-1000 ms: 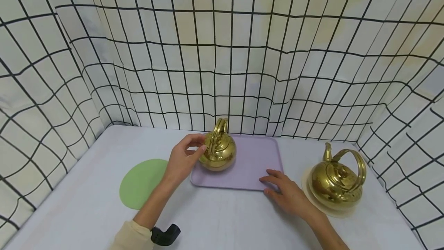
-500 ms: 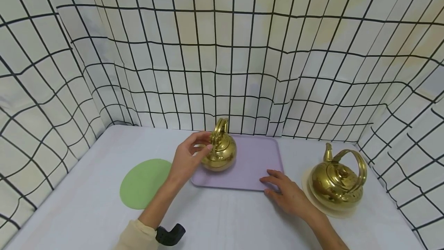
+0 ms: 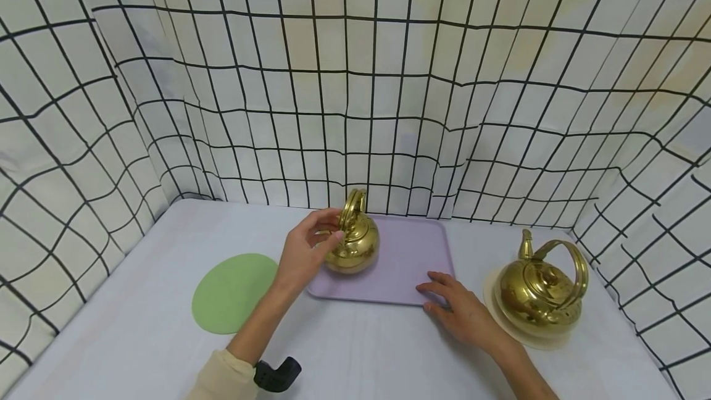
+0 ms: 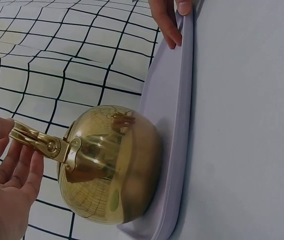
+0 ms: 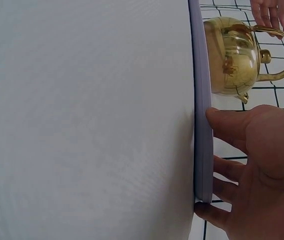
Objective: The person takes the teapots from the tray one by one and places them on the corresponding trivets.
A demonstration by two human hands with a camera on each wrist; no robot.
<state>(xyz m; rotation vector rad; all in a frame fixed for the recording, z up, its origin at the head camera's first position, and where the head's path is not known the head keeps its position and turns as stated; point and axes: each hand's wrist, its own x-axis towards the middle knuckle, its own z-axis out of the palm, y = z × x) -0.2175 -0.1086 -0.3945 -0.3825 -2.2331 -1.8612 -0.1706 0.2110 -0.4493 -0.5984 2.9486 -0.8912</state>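
A brass kettle (image 3: 358, 255) stands upright on the left part of a lilac tray (image 3: 402, 258). My left hand (image 3: 302, 253) is at the kettle's arched handle (image 4: 39, 140). In the left wrist view its thumb tip meets the handle while the fingers, extended and slightly bent, lie on the other side. I cannot make out a firm hold. At the tray's near right corner rests my right hand (image 3: 463, 313), its fingers spread. The right wrist view has the thumb against the rim and the other fingers around the corner.
A second brass kettle (image 3: 539, 298) sits on a round cream mat (image 3: 491, 286) at the right. Left of the tray lies a round green mat (image 3: 230, 295). Grid-patterned cloth (image 3: 355, 97) encloses the white table (image 3: 355, 357) at the back and sides.
My left hand has shifted rightward, from the kettle's left side to its handle. The kettle, tray and right hand have stayed in place.
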